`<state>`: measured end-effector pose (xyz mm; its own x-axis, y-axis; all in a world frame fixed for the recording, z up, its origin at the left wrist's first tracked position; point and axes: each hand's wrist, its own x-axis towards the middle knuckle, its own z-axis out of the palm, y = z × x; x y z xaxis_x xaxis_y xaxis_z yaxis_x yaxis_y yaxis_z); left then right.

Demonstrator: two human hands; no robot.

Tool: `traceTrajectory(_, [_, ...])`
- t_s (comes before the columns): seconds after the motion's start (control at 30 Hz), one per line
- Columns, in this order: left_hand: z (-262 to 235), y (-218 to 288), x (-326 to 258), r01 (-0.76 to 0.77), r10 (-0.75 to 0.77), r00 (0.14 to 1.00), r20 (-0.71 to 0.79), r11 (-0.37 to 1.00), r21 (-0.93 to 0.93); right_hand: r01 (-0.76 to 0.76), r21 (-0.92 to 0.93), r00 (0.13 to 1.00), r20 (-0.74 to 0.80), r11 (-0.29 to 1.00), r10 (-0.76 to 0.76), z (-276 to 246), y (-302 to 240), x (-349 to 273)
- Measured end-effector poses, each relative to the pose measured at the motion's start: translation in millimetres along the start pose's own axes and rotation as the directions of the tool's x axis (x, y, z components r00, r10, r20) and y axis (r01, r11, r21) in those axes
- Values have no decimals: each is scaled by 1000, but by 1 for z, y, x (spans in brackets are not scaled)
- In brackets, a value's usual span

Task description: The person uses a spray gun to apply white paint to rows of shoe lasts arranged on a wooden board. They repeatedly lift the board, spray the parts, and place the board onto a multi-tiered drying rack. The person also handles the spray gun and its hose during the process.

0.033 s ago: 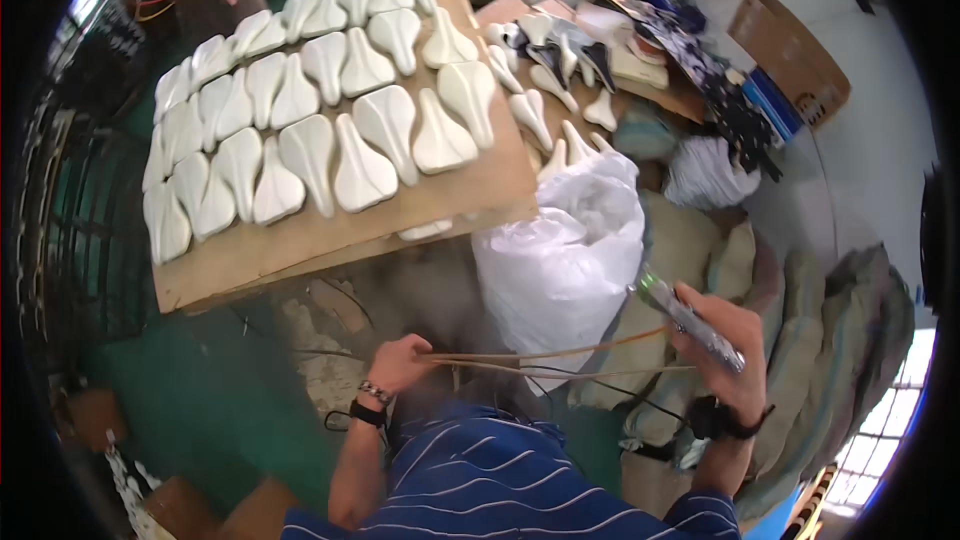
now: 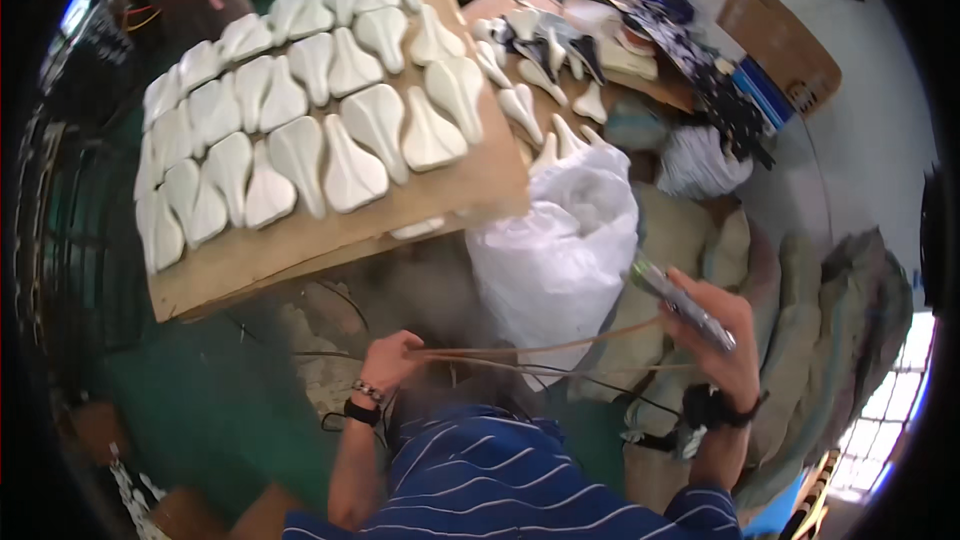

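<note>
My left hand (image 2: 390,360) is closed, pinching the end of two thin tan cords (image 2: 520,350). These stretch across in front of my striped shirt to my right hand (image 2: 718,332), and between the hands they spread slightly apart. My right hand is wrapped round a silvery stick-shaped tool (image 2: 690,312) with a green end; its exact kind I cannot make out. The tool tilts up to the left, its green end close to a white plastic sack (image 2: 550,270). Beyond the hands, rows of cream bicycle saddle pads (image 2: 355,162) lie on a brown board (image 2: 330,250).
More saddle pieces, some black, lie on a surface (image 2: 545,70) behind the sack. Woven sacks (image 2: 780,280) are piled to the right. An open cardboard box (image 2: 780,45) stands at the far right. Dark cables (image 2: 600,380) run below the cords. The floor (image 2: 200,410) is green.
The whole view has shifted slightly, with the board and sack a little further left. Both hands keep their hold, and the right hand sits slightly higher in the picture.
</note>
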<state>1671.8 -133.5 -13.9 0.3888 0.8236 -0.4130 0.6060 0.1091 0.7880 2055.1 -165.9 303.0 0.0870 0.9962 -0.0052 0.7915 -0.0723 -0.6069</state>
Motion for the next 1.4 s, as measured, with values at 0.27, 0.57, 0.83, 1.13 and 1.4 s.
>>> traceTrajectory(0.27, [-72, 17, 13, 20, -9, 981, -193, 998, 55, -595, 542, 753, 117, 593, 648, 106, 233, 12])
traceTrajectory(0.57, [-74, 6, 56, 26, -16, 998, -58, 982, 185, -725, -65, 688, -107, 685, 718, 277, 403, 45])
traceTrajectory(0.83, [-18, -56, 157, 13, -37, 994, 99, 973, 230, -280, 395, 878, -264, 875, 400, 328, 259, 212])
traceTrajectory(1.13, [-67, -103, 93, 212, -186, 977, -108, 917, 339, -434, 12, 886, -175, 901, 429, 344, 252, 270])
traceTrajectory(1.4, [-92, -205, -27, 191, -497, 801, -334, 741, -644, -447, -134, 893, -13, 885, 449, 365, 240, 289])
